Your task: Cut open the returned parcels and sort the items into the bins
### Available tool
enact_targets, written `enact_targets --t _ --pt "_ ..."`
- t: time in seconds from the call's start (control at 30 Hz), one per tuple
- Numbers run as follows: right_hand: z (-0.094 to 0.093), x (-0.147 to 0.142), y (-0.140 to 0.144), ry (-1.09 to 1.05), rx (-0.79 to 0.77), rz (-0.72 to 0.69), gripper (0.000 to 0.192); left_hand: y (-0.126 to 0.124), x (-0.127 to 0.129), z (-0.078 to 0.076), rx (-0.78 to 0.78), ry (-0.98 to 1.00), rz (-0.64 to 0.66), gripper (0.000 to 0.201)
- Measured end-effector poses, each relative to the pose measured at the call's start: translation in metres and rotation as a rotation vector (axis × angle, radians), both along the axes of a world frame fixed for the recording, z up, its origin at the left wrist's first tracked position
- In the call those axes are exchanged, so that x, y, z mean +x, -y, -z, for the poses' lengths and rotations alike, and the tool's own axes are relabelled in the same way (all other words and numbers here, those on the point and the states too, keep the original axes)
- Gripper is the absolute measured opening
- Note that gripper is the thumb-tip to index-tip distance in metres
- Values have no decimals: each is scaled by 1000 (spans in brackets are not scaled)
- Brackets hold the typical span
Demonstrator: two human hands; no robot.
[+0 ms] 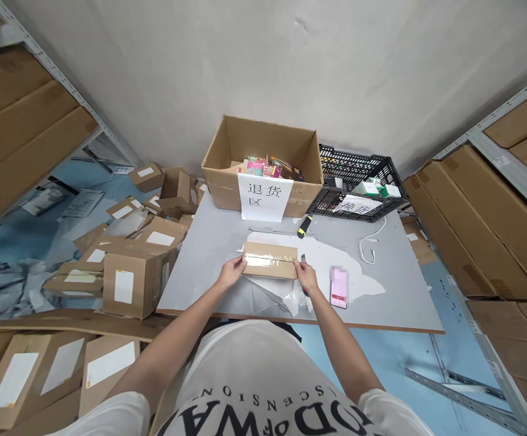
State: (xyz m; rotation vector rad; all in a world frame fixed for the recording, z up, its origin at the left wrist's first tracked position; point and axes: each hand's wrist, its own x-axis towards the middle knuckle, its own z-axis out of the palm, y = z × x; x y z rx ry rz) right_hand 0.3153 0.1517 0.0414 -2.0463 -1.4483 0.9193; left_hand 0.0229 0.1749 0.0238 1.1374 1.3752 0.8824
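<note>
A small taped cardboard box is held level between my hands over the grey table. My left hand grips its left end, and my right hand grips the right end. Clear tape shines along the box's top seam. Under and in front of it lie white paper and a crumpled plastic bag. A red-and-dark object, partly hidden, sits by my right hand. Farther back is a black and yellow cutter. To the right lies a phone with a pink screen.
At the table's back stand a large open carton with colourful packets and a black plastic crate with small boxes. A white cable lies at right. Parcels are piled on the left; shelves of cartons flank the right.
</note>
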Motion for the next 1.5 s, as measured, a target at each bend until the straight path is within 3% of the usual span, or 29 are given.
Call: enact_targets --t 0.2,0.37,0.47,0.67,0.9,1.17,1.33,1.5 --pt "24 5 33 -259 77 86 49 11 -9 24 -69 89 -58 57" --pt "32 -3 46 -207 45 -86 64 25 -9 35 -93 188 72 82" --pt "30 -10 44 -190 60 -84 54 28 -4 35 -55 196 101 79" --pt "20 -5 43 -146 72 -119 30 24 -4 22 11 122 38 74" --pt "9 -3 31 -89 106 -12 40 9 -6 0 35 88 -43 64" --pt "2 -3 -8 24 62 -55 30 -5 -4 14 -39 118 -27 66" --pt "9 -5 -4 -47 72 20 25 -2 -9 17 -46 178 31 74" --pt "27 -9 9 -188 105 95 38 2 -12 26 -61 200 -23 70"
